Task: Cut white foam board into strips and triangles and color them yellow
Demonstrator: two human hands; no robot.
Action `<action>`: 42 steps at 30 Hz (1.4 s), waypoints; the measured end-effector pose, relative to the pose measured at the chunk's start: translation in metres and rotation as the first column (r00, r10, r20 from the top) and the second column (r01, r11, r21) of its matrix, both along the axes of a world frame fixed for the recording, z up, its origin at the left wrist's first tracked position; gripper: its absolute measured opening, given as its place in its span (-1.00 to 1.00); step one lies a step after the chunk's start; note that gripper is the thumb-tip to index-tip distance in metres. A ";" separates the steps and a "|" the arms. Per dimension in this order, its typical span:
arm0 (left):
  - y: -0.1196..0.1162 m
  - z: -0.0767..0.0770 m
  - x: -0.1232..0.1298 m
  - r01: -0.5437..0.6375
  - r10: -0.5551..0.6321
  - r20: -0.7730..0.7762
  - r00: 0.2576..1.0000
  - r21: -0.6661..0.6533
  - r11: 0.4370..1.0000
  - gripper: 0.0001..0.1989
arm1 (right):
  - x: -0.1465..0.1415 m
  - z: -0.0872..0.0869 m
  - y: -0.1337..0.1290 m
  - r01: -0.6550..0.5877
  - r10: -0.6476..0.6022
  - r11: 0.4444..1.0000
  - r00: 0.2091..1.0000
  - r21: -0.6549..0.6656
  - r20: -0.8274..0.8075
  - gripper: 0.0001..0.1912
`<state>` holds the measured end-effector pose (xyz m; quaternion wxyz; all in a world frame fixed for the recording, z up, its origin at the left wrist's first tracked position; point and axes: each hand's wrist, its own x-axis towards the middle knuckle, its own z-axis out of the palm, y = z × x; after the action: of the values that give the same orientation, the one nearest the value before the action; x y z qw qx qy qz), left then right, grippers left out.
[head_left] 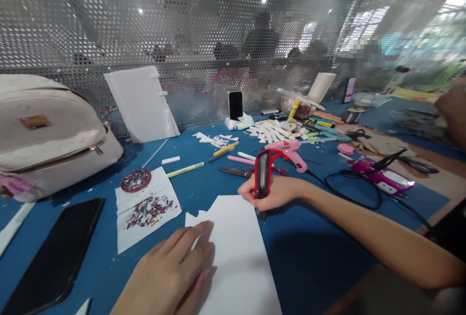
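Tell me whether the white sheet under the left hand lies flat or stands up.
Flat: the white sheet lies on the blue table, the left hand resting on it.

Left hand point(174, 264) palm-down, right hand point(281, 191) with curled fingers point(248, 190), right forearm point(374, 230) outstretched

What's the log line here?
left hand: on white sheet | right hand: gripping red cutter near sheet's right edge | glue gun: farther back

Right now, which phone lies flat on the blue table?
The black phone at lower left, nearest the left hand; the back-centre phone and the lilac phone farther right stand upright.
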<state>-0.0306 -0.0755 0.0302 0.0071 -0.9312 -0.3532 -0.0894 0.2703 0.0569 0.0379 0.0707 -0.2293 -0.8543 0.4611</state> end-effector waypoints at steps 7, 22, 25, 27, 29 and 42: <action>-0.005 0.004 0.000 0.040 -0.040 0.007 0.999 -0.018 0.999 -0.71 | -0.005 0.002 -0.001 0.251 -0.245 0.965 0.966 0.078 -0.084 -0.82; 0.003 -0.048 -0.003 -0.014 0.019 -0.015 1.000 0.290 0.957 -0.47 | -0.063 -0.020 -0.041 0.542 -0.504 0.833 0.827 0.114 -0.250 -0.82; 0.003 -0.049 -0.004 -0.010 0.014 -0.010 1.000 0.288 0.957 -0.46 | -0.063 -0.025 -0.036 0.551 -0.503 0.824 0.819 0.133 -0.276 -0.82; 0.003 -0.048 -0.004 -0.011 0.014 -0.008 1.000 0.282 0.959 -0.46 | -0.061 -0.029 -0.034 0.541 -0.496 0.833 0.822 0.113 -0.278 -0.81; 0.003 -0.047 -0.003 -0.013 0.016 -0.008 1.000 0.272 0.962 -0.46 | -0.060 -0.033 -0.032 0.538 -0.499 0.838 0.822 0.089 -0.276 -0.79; 0.004 -0.042 -0.001 -0.019 0.022 -0.011 1.000 0.223 0.975 -0.45 | -0.062 -0.026 -0.031 0.481 -0.457 0.852 0.876 0.209 -0.153 -0.85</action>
<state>-0.0320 -0.0719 -0.0114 0.1149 -0.9214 -0.3504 -0.1222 0.2085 0.0255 0.0121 0.2499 -0.3976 -0.8174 0.3337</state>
